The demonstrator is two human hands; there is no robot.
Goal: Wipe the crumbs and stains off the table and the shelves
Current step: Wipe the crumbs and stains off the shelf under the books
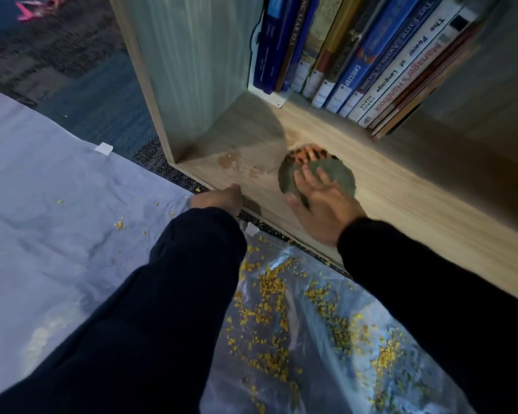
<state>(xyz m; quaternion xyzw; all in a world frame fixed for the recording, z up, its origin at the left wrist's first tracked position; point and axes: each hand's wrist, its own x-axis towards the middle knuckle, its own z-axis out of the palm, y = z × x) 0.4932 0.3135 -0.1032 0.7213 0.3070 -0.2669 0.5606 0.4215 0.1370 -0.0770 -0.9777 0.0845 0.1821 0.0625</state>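
Stains [231, 161], brownish and blotchy, mark the wooden shelf [401, 186] near its left front corner, just left of a round grey-green cloth pad [338, 174] that lies flat on the board. The pad's far edge shows an orange and black pattern. The right hand [320, 204] presses down on the pad with fingers spread and nearly straight, the palm over its near edge and the fingertips reaching toward its middle. The left hand [219, 198] rests at the front lip of the shelf, close to the corner; its fingers curl downward over the edge, but the sleeve hides most of them and it is not possible to tell whether they hold anything. Both arms wear dark sleeves.

At the back of the shelf a row of books [356, 61] stands leaning to the right, spines facing out, with a white bookend [266, 94] at the left end of the row. The upright side panel [186, 70] of the shelf unit rises to the left of them.

Below the shelf's front edge, a clear plastic sheet [311, 369] lies on the floor, strewn with many yellow crumbs [269, 288], thickest just under the right forearm. To the left spreads a pale grey sheet [42, 204], taped down at its edge with small white tabs [103, 148], carrying only a few scattered yellow bits. Dark carpet [87, 85] shows beyond it.
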